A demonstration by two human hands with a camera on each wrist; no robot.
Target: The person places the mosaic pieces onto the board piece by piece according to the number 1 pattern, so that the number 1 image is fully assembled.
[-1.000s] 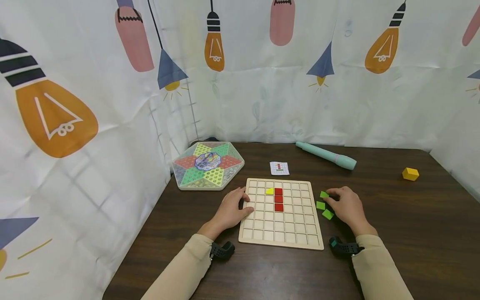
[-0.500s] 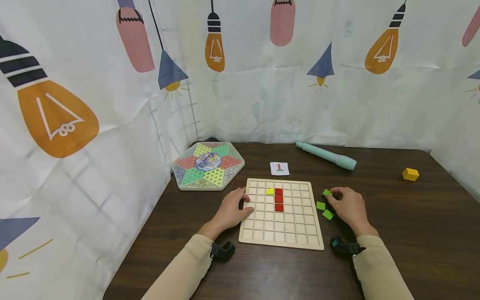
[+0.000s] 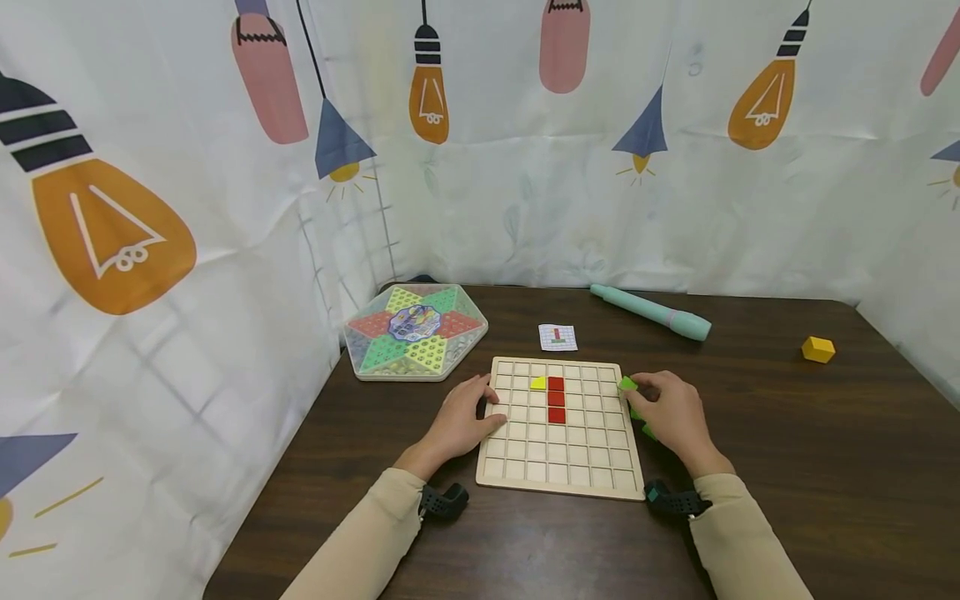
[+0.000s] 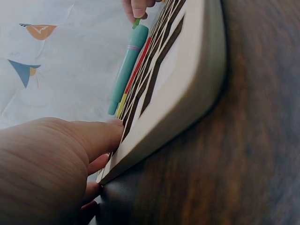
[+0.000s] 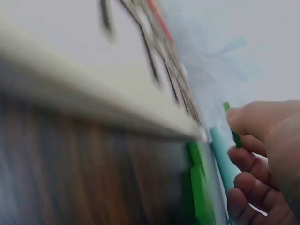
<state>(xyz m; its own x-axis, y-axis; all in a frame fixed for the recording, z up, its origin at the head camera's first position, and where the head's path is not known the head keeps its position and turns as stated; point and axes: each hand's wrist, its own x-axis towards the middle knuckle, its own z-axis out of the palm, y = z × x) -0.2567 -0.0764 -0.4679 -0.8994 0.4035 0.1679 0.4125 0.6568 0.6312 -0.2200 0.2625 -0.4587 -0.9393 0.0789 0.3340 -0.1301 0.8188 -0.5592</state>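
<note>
While the left hand is lying flat with straight fingers on the near-left edge of the wooden grid board, seemingly steadying it, the right hand is pinching a green tile over the board's right edge. Half a second ago that tile was off the board's right side; two other green tiles are now mostly hidden under the hand.

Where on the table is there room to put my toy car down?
Bare table lies between the wooden board and the yellow block, right of the right hand. The front strip below the board is bare too. It is crowded between the hexagon game box, the small card and the board.
</note>
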